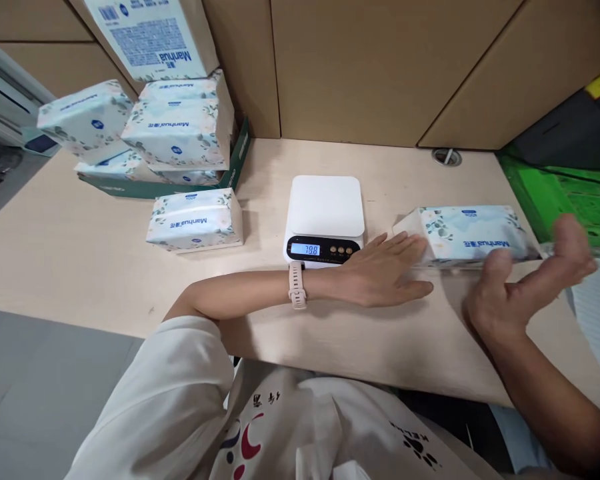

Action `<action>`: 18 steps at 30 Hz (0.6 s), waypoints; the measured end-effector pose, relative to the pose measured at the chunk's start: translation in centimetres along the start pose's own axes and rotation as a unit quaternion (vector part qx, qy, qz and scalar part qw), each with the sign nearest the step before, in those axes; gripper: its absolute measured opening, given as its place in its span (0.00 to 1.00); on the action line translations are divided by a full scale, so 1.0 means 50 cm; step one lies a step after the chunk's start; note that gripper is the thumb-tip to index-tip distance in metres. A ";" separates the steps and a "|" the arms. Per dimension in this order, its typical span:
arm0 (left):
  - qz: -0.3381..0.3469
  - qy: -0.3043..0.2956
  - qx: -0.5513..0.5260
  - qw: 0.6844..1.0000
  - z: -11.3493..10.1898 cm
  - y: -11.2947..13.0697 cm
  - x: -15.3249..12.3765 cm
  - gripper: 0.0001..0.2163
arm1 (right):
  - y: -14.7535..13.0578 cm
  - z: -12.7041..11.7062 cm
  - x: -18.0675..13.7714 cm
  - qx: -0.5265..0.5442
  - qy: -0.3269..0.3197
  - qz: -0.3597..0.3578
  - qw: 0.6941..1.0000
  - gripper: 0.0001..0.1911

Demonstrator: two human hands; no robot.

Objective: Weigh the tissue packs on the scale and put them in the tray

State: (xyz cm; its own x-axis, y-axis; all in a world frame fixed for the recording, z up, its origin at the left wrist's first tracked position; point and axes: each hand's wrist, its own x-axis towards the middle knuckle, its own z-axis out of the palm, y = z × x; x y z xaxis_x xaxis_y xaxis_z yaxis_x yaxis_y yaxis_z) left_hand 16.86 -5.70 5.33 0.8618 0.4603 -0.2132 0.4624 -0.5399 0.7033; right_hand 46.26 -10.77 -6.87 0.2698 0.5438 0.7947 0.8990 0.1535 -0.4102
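My left hand (385,270) reaches across to the right, flat with its fingers stretched, the fingertips at the left end of a tissue pack (473,233) printed with flowers. Whether they touch it I cannot tell. My right hand (525,287) is raised in front of the same pack, somewhat blurred, its fingers apart and nothing in them. Behind my left wrist stands a white digital scale (325,207), its platform bare and its lit display reading about 79.8. Another tissue pack (195,220) lies on the table to the left of the scale.
At the back left, a green tray (240,157) holds several stacked tissue packs (180,133). Brown panels (350,73) close off the back of the table (260,200). A cable hole (447,157), green material (555,193) and a dark box (570,133) are at the right.
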 end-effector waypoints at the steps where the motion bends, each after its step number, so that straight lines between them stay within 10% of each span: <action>1: 0.004 0.012 0.016 1.000 -0.003 0.005 -0.009 0.42 | -0.013 0.002 0.006 -0.026 -0.025 -0.065 0.997 0.44; 6: 0.029 0.075 0.062 0.995 -0.025 0.028 -0.072 0.39 | -0.063 0.057 0.049 -0.051 -0.172 -0.141 0.974 0.33; 14: 0.096 0.027 0.071 0.992 -0.023 0.069 -0.132 0.37 | 0.051 0.240 0.262 -0.248 -0.184 0.184 0.933 0.35; 18: 0.098 0.154 0.052 0.982 -0.045 0.023 -0.221 0.35 | 0.015 0.276 0.315 -0.242 -0.165 0.261 0.920 0.34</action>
State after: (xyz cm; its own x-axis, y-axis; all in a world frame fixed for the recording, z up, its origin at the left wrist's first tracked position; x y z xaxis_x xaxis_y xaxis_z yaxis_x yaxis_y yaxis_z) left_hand 7.37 -9.83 9.99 0.8396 0.5233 0.1457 0.3267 -0.7008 0.6342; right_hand 46.40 9.31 -0.84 0.6609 0.6718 0.3344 0.7463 -0.5419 -0.3864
